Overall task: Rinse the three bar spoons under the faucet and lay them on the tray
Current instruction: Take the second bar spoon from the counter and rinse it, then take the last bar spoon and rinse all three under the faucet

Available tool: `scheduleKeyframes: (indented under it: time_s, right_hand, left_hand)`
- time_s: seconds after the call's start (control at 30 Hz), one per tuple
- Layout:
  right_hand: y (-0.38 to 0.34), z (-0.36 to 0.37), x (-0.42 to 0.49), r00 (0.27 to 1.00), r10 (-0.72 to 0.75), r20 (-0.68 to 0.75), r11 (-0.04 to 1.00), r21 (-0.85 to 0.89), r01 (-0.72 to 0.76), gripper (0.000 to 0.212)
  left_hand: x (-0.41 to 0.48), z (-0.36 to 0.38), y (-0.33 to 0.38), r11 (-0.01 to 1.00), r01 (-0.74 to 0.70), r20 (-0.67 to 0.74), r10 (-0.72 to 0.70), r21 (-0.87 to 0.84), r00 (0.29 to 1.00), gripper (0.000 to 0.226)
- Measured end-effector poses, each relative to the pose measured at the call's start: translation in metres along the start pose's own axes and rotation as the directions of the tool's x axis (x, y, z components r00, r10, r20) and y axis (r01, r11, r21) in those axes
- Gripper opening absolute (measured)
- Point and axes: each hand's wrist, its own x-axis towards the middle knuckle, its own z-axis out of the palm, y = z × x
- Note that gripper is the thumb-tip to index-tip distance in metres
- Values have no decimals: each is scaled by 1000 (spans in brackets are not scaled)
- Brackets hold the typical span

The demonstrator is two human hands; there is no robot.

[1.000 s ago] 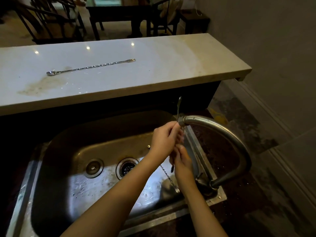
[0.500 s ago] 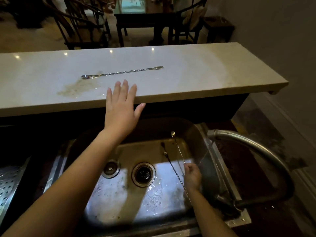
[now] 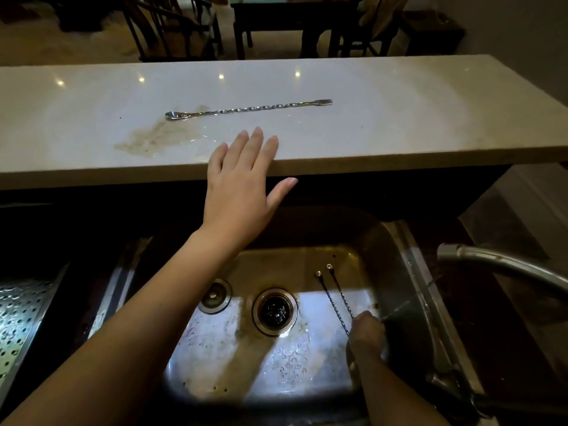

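left hand [image 3: 238,195] off the faucet [image 3: 504,267] area since a second ago, now stretched toward the table [image 3: 399,118], fingers [image 3: 256,142] spread flat and empty, tips over the table's near edge, short of the third bar spoon [image 3: 246,109]. that spoon lying flat on the table beyond the sink [image 3: 408,272], bowl end over a brownish stain [image 3: 147,139], fork end pointing toward the faucet side; same spot as in both earlier frames. right hand [image 3: 367,332] lowered from under the spout into the sink, closed around two bar spoons [image 3: 333,298] at their lower ends, stems angled up across the basin toward the table, round end caps close together. thin stream from the faucet landing beside the right hand, so water looks to be running. read: two spoons probably rinsed, third not yet picked up or wet; left hand likely going for it. perforated tray [image 3: 21,318] visible on the far side of the sink from the faucet, nothing seen on it in the part in view. roughly mid-task, no spoon laid down. risk: thin spoon flat on a slick table, may skid when pinched.
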Motion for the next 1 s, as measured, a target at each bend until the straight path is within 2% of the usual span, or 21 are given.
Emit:
scheduleKeyframes:
  time_s: [0.1,0.13,0.27,0.37,0.47,0.57,0.73,0.87,1.0]
  right_hand:
    - [-1,-2,3,999,-42,-6,982,-184,41,31]
    - [-4,-4,2,999,-48,-23,985,-168,43,30]
    - [-18,-14,-10,992,-124,-22,936,-333,110,30]
    - [-37,-24,-16,979,-184,83,903,-379,202,33]
    - [-70,-51,-26,963,-223,151,897,-354,264,32]
    - [-111,-92,-44,933,-322,161,881,-310,357,37]
    - [-170,-173,-91,860,-506,69,801,-331,499,38]
    - [-207,-232,-135,759,-647,-73,734,-327,595,28]
    - [-258,-260,-154,653,-731,-197,675,-349,650,23]
  left_hand:
    - [0,1,1,1000,4,-4,-4,5,1000,63]
    - [0,1,1,1000,4,-5,-4,8,1000,63]
    - [1,-1,1,1000,5,7,-5,19,1000,66]
    - [2,-4,2,1000,4,44,-5,22,999,70]
    - [3,-9,2,1000,0,92,-2,24,996,76]
    - [4,-13,3,1000,-4,144,0,26,990,78]
    - [9,-22,0,1000,1,261,5,-22,965,78]
    - [16,-31,-9,998,7,380,20,-70,925,74]
    - [18,-34,-16,997,-9,395,39,-76,918,69]
